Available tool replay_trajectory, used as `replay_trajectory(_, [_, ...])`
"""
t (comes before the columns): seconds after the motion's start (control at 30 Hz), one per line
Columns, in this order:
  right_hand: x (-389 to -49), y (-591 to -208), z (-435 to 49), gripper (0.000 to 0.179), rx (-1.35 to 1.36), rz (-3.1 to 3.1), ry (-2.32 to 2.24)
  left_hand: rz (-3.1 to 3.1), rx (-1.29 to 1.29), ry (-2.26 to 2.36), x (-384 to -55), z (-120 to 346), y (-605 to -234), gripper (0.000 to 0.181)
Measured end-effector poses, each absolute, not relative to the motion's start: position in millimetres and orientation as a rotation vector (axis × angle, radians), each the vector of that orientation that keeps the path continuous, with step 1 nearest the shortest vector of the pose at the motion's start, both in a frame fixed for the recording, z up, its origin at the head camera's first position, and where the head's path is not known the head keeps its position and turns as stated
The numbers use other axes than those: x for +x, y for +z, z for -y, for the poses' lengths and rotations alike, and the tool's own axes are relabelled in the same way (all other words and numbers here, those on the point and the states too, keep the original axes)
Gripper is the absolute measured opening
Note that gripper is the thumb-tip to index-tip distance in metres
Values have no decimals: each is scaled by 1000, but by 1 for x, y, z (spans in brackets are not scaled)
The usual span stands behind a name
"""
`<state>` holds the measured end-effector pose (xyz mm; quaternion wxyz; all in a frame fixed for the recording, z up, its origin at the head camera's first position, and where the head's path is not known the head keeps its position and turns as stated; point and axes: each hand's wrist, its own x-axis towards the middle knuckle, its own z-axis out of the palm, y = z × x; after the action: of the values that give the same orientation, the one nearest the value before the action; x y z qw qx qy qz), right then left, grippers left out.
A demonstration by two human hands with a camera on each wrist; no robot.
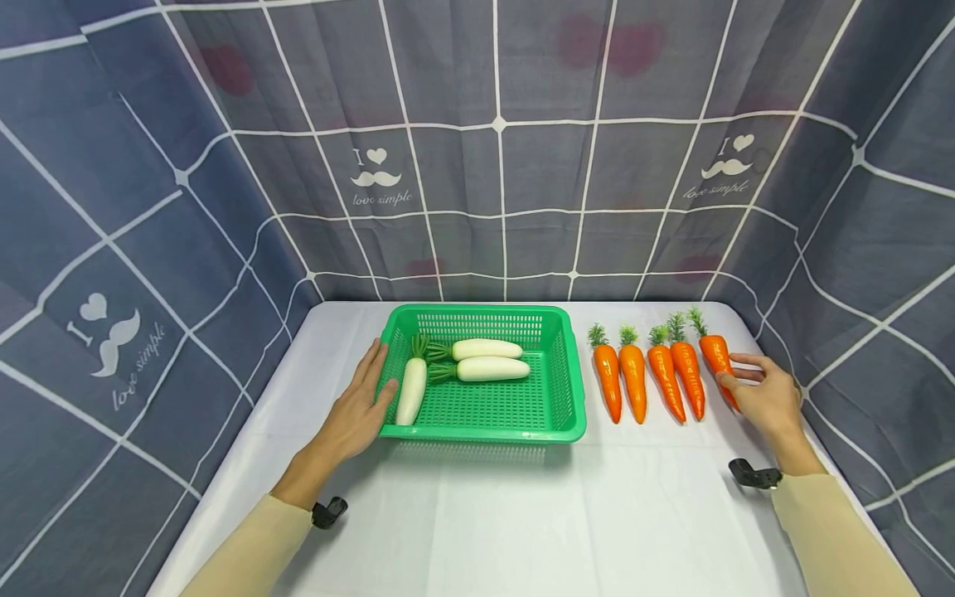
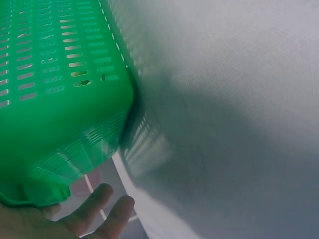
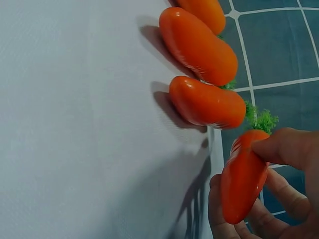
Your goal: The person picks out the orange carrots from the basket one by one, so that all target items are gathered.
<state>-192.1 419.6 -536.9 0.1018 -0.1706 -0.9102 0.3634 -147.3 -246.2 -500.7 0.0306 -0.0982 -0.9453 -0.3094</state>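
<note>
My right hand (image 1: 764,398) pinches the rightmost carrot (image 1: 718,355) between thumb and curled fingers. In the right wrist view the thumb lies on the top of this carrot (image 3: 244,174), with the fingers behind it. A green plastic basket (image 1: 485,435) stands left of the carrots. My left hand (image 1: 356,412) rests against its left side with fingers extended, the thumb at the rim. Inside the basket, one white radish (image 1: 411,394) lies lengthwise along the left wall. Two more, an upper radish (image 1: 488,348) and a lower radish (image 1: 494,369), lie crosswise with leaves pointing left.
Several other carrots, among them the leftmost carrot (image 1: 608,381) and a neighbouring carrot (image 1: 688,377), lie in a row on the white tabletop (image 1: 507,522). A grey checked curtain (image 1: 537,174) encloses the back and both sides.
</note>
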Motion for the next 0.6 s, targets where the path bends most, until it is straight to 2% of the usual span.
replay_trajectory(0.6, [-196, -543, -420, 58, -488, 2777, 1044, 2913, -311, -956, -147, 247, -501, 73])
